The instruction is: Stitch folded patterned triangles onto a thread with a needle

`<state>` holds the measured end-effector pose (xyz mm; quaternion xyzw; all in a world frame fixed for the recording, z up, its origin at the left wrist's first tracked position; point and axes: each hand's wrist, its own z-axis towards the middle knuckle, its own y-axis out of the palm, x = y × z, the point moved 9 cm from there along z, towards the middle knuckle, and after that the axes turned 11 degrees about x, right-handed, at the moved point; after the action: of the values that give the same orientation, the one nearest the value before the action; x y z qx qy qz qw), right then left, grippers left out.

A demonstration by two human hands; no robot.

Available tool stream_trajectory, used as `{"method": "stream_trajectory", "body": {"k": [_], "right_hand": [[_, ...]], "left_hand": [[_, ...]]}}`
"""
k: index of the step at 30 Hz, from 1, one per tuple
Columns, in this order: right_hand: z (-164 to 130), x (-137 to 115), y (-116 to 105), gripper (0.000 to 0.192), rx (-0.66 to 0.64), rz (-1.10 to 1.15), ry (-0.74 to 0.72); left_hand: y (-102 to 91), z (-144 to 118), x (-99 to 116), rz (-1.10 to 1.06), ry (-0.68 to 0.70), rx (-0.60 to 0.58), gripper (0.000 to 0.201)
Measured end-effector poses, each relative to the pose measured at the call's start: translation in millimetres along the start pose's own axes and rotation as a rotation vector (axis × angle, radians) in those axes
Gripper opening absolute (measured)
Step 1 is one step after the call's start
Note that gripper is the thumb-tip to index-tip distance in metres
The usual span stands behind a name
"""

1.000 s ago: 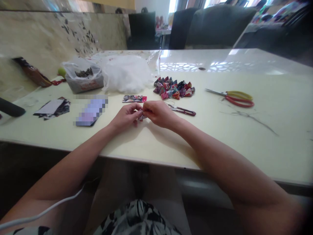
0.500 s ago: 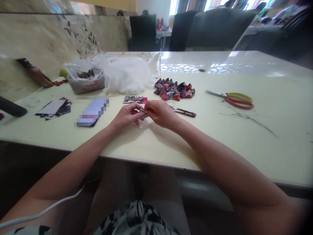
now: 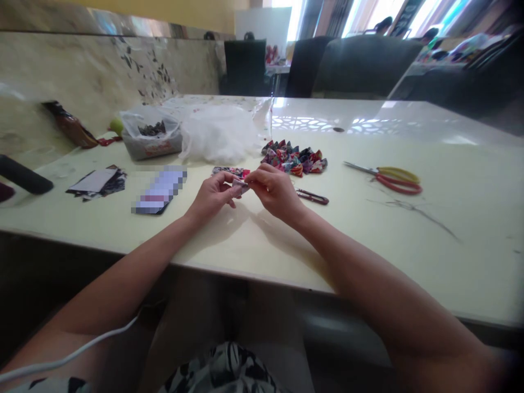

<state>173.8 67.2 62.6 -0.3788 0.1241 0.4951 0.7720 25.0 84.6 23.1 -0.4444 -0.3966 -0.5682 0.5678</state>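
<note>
Above the near part of the table, my left hand pinches a small greyish-pink piece of cloth between thumb and fingers. My right hand is closed in a pinch at the cloth's right edge; whatever its fingertips hold is too small to make out. Just behind my hands lies a patterned fabric piece with a red end, partly hidden by my fingers. A cluster of sewn patterned fabric pieces sits beyond my right hand. Beside that hand are thread snips with dark red handles, their tip covered.
Scissors with yellow and red handles and loose threads lie at right. On the left are a phone, dark fabric pieces and a bottle. Behind stand a plastic bag of dark bits and white stuffing.
My right hand has turned and shifted slightly right, its fingertips opening a small gap from the left hand. The whole view has tilted up a little.
</note>
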Motion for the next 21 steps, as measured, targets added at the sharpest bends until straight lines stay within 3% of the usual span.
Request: {"method": "stream_trajectory", "body": {"k": [21], "right_hand": [[-0.6,2.2,4.3,0.014,-0.034,0.016,0.025]], "left_hand": [[1.9,-2.0,4.4,0.037,0.049,-0.012,0.041]]}}
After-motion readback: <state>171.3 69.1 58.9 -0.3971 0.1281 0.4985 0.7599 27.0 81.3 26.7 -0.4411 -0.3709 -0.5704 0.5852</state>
